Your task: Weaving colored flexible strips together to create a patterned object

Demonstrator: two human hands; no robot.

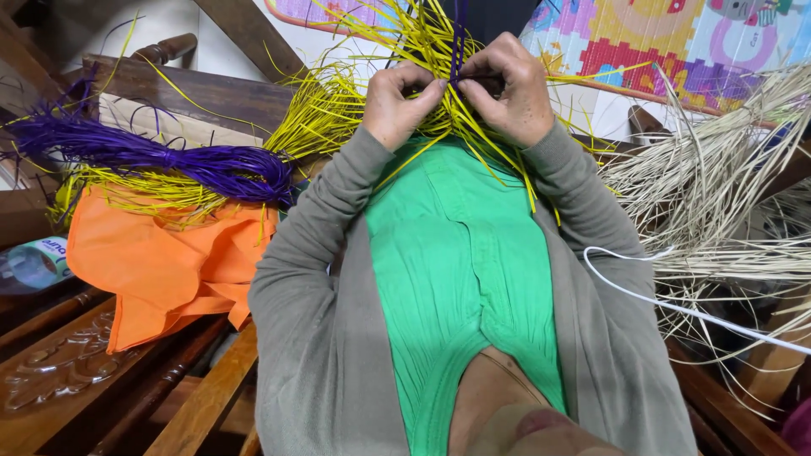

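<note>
From the head camera, looking down our own chest: we work a bundle of yellow weaving strips (397,93) held up in front of us, both hands closed tight at its centre. Our left hand (397,101) pinches the yellow strands between thumb and curled fingers; our right hand (511,89) is clenched just beside it, gripping a dark purple strip (457,38) that runs upward through the yellow, the knuckles of the two hands almost touching. Doing this well, in our judgement, means keeping the pinch close to the crossing point, so the flat strips stay taut and lie side by side without twisting.

The yellow strips are thin, flat and glossy, fanning stiffly outward and down over our green shirt (456,253) and grey cardigan sleeves (312,279). To our left a hank of purple strips (169,160), tied near its middle, lies on more yellow strands above an orange fabric bag (160,262), soft and creased, all resting on a carved wooden bench (59,371). To our right spreads a loose heap of pale straw-coloured fibres (718,186), dry and wiry, with a white cord (676,308) trailing across it. A brightly coloured foam play mat (676,42) lies beyond.
</note>
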